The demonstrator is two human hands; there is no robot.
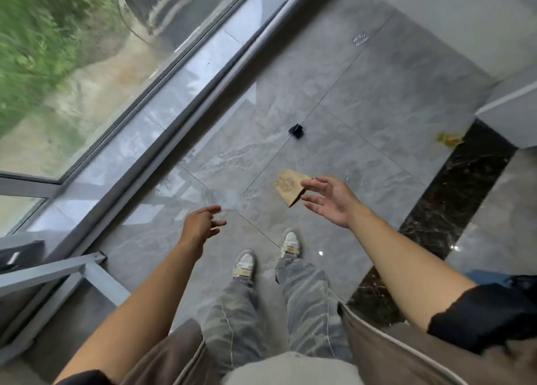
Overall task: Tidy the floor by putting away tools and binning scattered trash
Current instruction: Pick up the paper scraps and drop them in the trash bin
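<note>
A: What's lying on the grey tile floor (363, 99)?
B: A brown paper bag (289, 184) is sitting flat just ahead of the shoes (244, 265), a small black scrap (296, 130) farther off, and a yellowish wrapper (449, 140) by the dark marble strip (453, 187).
A: And the hands?
B: The right hand (331, 200) is hovering over the bag's edge, fingers spread wide, gripping nothing. The left hand (200, 224) is hanging loosely spread, empty too, near the window frame (180, 123)
</note>
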